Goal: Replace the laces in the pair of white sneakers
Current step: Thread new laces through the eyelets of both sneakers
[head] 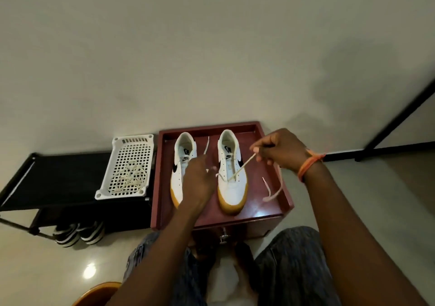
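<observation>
Nearest, the left hand [199,183] lies over the left sneaker [182,164], fingers curled at a lace end; its grip is blurred. Right hand [280,150] pinches the cream lace [242,167] taut from the right sneaker [231,171] in the red tray [270,131]. Judged lacing step; next, feed the following eyelet.

head cam | worn on head | faces forward-down | close above red box [286,195]

white sneakers [231,183] with gum soles, maroon tray [270,209].
</observation>
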